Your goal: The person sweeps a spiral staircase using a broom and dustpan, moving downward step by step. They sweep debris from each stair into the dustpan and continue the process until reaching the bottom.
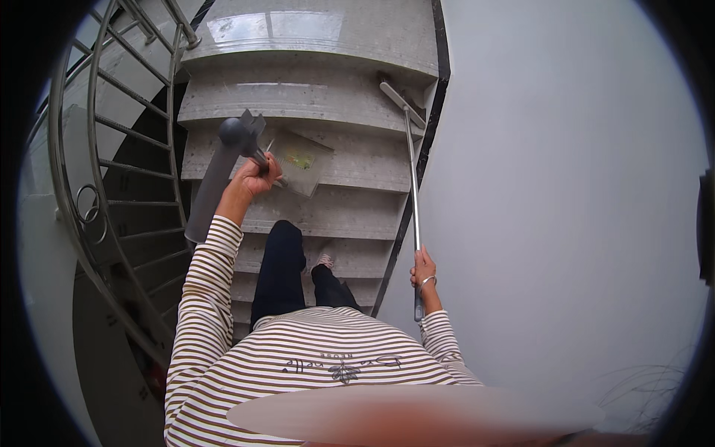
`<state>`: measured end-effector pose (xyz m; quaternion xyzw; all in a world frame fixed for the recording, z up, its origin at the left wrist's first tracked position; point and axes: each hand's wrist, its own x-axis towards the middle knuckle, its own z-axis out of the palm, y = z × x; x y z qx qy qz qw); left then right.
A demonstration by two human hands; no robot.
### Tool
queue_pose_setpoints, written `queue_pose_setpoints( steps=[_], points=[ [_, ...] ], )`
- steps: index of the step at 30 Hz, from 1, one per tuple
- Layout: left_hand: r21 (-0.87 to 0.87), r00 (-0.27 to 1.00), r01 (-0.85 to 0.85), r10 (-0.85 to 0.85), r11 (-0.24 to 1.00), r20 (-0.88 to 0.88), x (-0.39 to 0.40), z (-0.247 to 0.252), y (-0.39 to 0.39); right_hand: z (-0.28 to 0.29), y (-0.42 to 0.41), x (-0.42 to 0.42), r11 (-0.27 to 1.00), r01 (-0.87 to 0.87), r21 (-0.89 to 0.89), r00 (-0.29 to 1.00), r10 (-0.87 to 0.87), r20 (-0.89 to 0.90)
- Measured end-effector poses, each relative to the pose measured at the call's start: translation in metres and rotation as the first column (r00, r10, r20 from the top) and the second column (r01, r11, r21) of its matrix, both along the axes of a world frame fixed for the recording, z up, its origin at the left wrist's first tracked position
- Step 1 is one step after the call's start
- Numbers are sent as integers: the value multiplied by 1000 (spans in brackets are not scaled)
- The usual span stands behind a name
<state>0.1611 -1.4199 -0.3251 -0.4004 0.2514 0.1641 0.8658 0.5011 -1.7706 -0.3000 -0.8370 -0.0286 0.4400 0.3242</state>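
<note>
My left hand (258, 176) is closed around the dark handle of a long-handled dustpan (296, 162), whose translucent pan shows over the steps with some greenish and yellow matter in or behind it. A grey cylindrical part with a rounded top (215, 184) lies alongside my left forearm; what it belongs to is unclear. My right hand (423, 268) grips the lower end of a broom's metal pole (413, 179). The broom head (403, 105), dark bristles on a pale bar, rests against a step at the right, near the wall.
Polished stone stairs (313, 84) rise ahead in curved steps. A stainless steel railing (134, 134) bends along the left side beside a dark stairwell. On the right stands a plain pale wall (547, 195) with a black skirting strip (429, 145). My legs are on the lower steps.
</note>
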Motion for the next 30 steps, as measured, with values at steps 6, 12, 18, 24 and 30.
queue_pose_setpoints(
  steps=[6,12,18,24,30],
  points=[
    [298,997,-36,56,954,-57,15,6,-1,0,-22,-100,995,-71,67,995,75,-62],
    [289,994,-79,98,954,-50,10,-2,19,65,-71,-130,964,-195,183,948,233,-218],
    [209,967,-192,221,959,-125,-30,-10,31,23,-9,-123,794,-585,165,794,520,315],
    [320,934,-258,320,912,-159,-45,-18,17,-56,104,-123,709,-705,-8,622,624,473],
    [339,957,-213,266,916,-115,-73,-35,38,-7,-1,-193,694,-699,-173,632,712,304]
  ],
)
